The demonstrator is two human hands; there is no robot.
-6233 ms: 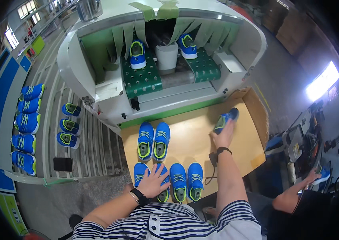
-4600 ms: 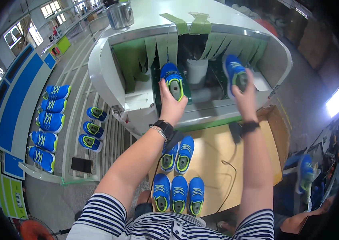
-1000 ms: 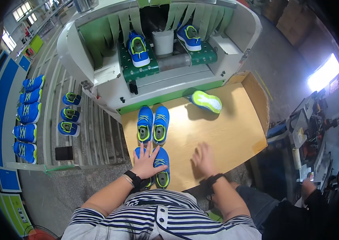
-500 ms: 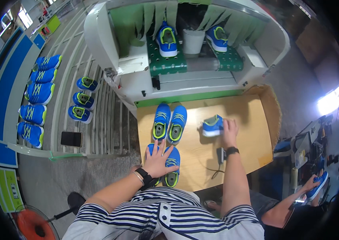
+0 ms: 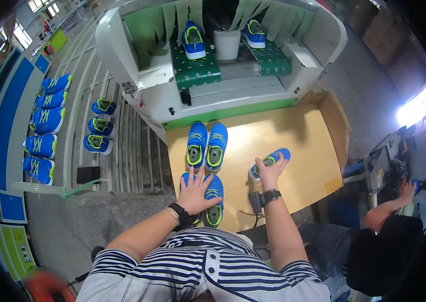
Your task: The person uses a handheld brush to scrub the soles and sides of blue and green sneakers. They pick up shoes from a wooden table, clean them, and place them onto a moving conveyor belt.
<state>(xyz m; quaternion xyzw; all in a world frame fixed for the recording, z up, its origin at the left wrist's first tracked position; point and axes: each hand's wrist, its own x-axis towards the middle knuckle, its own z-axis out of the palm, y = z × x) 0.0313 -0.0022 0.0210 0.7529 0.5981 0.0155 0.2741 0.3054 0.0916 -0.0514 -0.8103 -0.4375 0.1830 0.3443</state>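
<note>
My right hand [image 5: 271, 172] grips a small blue sneaker [image 5: 283, 153] with lime trim, low over the wooden tabletop [image 5: 298, 189]; its toe points away to the right. My left hand [image 5: 192, 195] lies with fingers spread over a nearer pair of blue sneakers, partly hiding them; the right shoe [image 5: 215, 214] of that pair shows its grey insole. Just beyond stands another blue pair, a left shoe [image 5: 197, 138] and a right shoe [image 5: 218, 138], side by side with toes away from me. A black box-shaped device [image 5: 255, 202] with a cord is beside my right wrist.
A white machine [image 5: 233, 100] with a green perforated belt [image 5: 198, 74] stands behind the table, two sneakers and a white bucket [image 5: 227, 45] at its mouth. On the left, a metal rack [image 5: 137, 136] holds several sneakers and a phone [image 5: 89, 174]. A co-worker's arm [image 5: 386, 211] is at right.
The sneaker in my right hand has turned from sideways to toe-away, and my hand now grips it from the near side. My left hand stays spread on the near pair. The view shifted slightly.
</note>
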